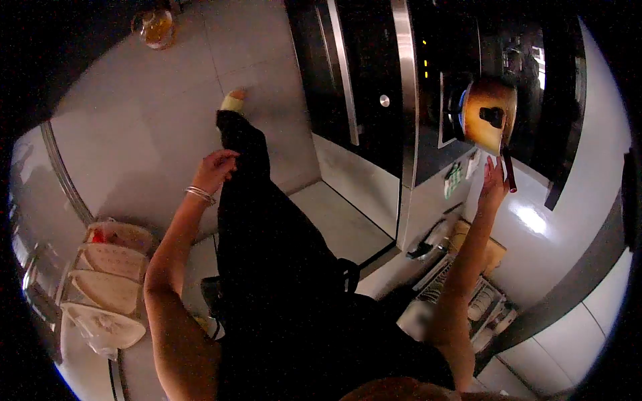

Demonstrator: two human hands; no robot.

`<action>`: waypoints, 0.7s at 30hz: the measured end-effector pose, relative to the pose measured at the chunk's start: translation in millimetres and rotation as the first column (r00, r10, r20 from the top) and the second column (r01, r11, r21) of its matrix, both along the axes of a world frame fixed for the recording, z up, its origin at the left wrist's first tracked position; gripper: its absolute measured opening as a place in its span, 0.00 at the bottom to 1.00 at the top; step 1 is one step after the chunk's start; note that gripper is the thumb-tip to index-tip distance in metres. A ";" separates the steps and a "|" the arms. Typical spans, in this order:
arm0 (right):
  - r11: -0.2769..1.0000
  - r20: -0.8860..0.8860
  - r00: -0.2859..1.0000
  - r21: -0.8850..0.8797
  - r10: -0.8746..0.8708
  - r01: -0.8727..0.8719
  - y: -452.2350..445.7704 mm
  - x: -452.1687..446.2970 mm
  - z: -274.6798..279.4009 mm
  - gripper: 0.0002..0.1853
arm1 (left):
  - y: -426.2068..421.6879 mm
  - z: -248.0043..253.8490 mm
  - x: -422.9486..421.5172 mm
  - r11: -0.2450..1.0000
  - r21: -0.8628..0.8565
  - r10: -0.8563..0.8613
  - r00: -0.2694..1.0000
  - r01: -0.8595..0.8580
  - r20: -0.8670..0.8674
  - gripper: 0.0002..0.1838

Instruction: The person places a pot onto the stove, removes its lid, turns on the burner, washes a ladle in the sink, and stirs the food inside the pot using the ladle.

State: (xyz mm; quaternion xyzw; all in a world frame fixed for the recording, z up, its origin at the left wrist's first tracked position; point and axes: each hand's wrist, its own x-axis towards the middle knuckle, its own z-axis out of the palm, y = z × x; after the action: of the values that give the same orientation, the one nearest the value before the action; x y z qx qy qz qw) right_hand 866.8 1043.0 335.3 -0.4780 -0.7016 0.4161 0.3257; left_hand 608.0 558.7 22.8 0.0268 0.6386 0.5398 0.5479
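Observation:
A saucepan point(483, 107) with an amber-brown surface and a dark patch stands on the gas hob, where a blue flame shows at its side. Its dark reddish handle point(509, 172) points back toward me. Right beside that handle is my right hand point(493, 182), its fingers stretched toward the pan; I cannot tell whether they touch it. My left hand point(217, 167), with pale bangles at the wrist, hangs by my black-clothed leg point(244, 194). Its fingers are curled closed, with nothing visible in them.
Black oven fronts point(361, 73) with steel trim lie below the hob. A dish rack point(478, 304) with crockery and a wooden board point(495, 250) are at lower right. Tiered baskets point(107, 291) stand at left. A glass jug point(157, 30) of amber liquid is at top left.

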 end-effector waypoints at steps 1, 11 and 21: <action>1.000 -0.041 0.999 -0.031 -0.008 0.007 1.1 5.5 -4.1 0.22 | -13.8 -6.5 1.4 0.999 -0.029 0.031 0.999 -0.031 0.009 0.10; 0.951 -0.062 0.961 -0.171 -0.269 0.255 22.8 39.1 -23.5 0.24 | -65.6 18.8 0.1 0.943 -0.027 0.330 0.944 -0.331 -0.024 0.09; 0.983 -0.312 0.940 -0.158 -0.138 0.092 -7.7 84.4 9.1 0.15 | 14.9 78.1 -26.9 0.998 0.049 0.037 0.993 -0.031 -0.114 0.10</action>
State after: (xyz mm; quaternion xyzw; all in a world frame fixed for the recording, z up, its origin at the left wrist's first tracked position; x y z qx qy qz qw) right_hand 951.2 1035.3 344.4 -0.4661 -0.5787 0.5172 0.4247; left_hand 581.1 573.6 100.9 0.0599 0.6564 0.5616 0.5001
